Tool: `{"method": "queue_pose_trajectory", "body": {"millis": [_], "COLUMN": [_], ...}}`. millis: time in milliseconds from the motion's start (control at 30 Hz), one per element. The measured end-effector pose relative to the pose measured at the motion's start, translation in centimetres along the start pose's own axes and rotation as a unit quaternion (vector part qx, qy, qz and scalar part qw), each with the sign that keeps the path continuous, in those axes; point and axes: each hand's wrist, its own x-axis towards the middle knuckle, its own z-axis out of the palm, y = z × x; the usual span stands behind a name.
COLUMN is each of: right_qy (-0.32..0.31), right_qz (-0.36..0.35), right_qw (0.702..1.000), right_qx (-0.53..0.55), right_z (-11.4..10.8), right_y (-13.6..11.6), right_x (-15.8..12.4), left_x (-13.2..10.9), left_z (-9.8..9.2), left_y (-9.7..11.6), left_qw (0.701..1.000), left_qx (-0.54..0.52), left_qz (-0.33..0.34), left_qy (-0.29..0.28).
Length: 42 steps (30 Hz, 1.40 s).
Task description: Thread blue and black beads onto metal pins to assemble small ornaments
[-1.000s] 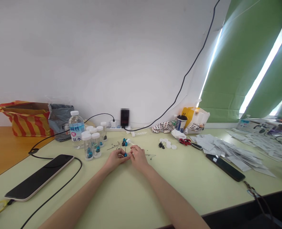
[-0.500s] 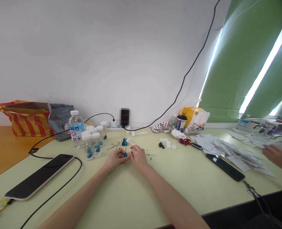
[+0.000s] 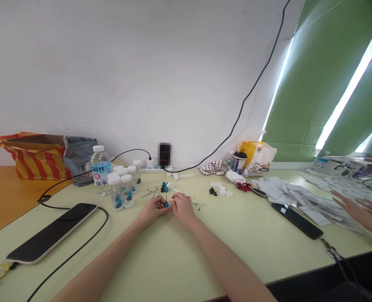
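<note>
My left hand [image 3: 153,209] pinches a small shiny blue piece [image 3: 166,204] just above the table, and a thin metal rod stands up from it. Against the other side of that piece are the closed fingertips of my right hand [image 3: 182,206]; what they grip is too small to make out. Behind my hands lie more small blue pieces [image 3: 164,187] and several thin metal rods [image 3: 154,191]. To the left, clear tubes with white caps [image 3: 127,191] hold blue pieces. Right of my hands are small black parts [image 3: 213,191] and loose white caps [image 3: 223,191].
A water bottle [image 3: 100,170] and a large phone [image 3: 52,233] are on the left, with a black cable [image 3: 88,243]. Rightward lie red-handled pliers [image 3: 244,186], a second phone [image 3: 297,220] and piled papers [image 3: 294,199]. Another person's hand [image 3: 354,209] reaches over the papers.
My hands stay almost in place, with the blue piece and its rod shifting very slightly. At the right, the other person's hand has moved leftward over the papers.
</note>
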Motion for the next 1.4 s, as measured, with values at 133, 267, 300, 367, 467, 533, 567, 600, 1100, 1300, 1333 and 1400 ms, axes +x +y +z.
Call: {"method": "queue_pose_trajectory", "body": {"millis": [133, 267, 300, 367, 467, 533, 567, 600, 1100, 1300, 1333, 1400], "right_qy": [-0.001, -0.003, -0.003, -0.004, -0.005, -0.006, -0.006, -0.007, -0.021, -0.03, -0.031, -0.033], "right_qz": [0.002, 0.003, 0.003, 0.003, 0.004, 0.005, 0.005, 0.006, 0.013, 0.019, 0.02, 0.021], "right_qw": [1.0, 1.0, 1.0, 1.0, 1.0, 1.0, 1.0, 1.0, 0.999, 0.998, 0.998, 0.998], "right_qx": [-0.005, -0.009, -0.009, -0.01, -0.009, -0.009, -0.009, -0.01, -0.031, -0.046, -0.047, -0.048], "right_z": [0.04, 0.0, -0.01, -0.04, -0.05, -0.06, -0.06, -0.07, -0.38, -0.37, -0.38, -0.4], "right_y": [0.01, -0.06, -0.08, -0.09, -0.09, -0.09, -0.1, -0.11, -0.31, -0.33, -0.34, -0.36], "right_x": [-0.01, -0.01, -0.01, -0.01, -0.01, 0.0, 0.01, 0.02, 0.02, 0.05, 0.04, 0.02], "left_x": [0.02, -0.02, -0.03, -0.04, -0.04, -0.03, -0.03, -0.03, -0.11, -0.08, -0.1, -0.13], "left_z": [-0.04, -0.09, -0.1, -0.08, -0.04, -0.02, -0.01, -0.01, -0.14, -0.07, -0.06, -0.04], "left_y": [-0.1, -0.1, -0.1, -0.1, -0.11, -0.09, -0.07, -0.05, 0.26, 0.09, 0.06, 0.03], "left_qw": [1.0, 1.0, 1.0, 1.0, 1.0, 1.0, 1.0, 1.0, 0.999, 0.999, 0.999, 0.999], "left_qx": [0.005, 0.008, 0.008, 0.007, 0.008, 0.01, 0.011, 0.013, 0.029, 0.036, 0.037, 0.038], "left_qz": [0.003, 0.006, 0.007, 0.009, 0.007, 0.006, 0.006, 0.006, 0.015, 0.013, 0.013, 0.012], "left_qy": [-0.001, -0.004, -0.004, -0.004, -0.005, -0.004, -0.004, -0.004, -0.012, -0.01, -0.009, -0.009]}}
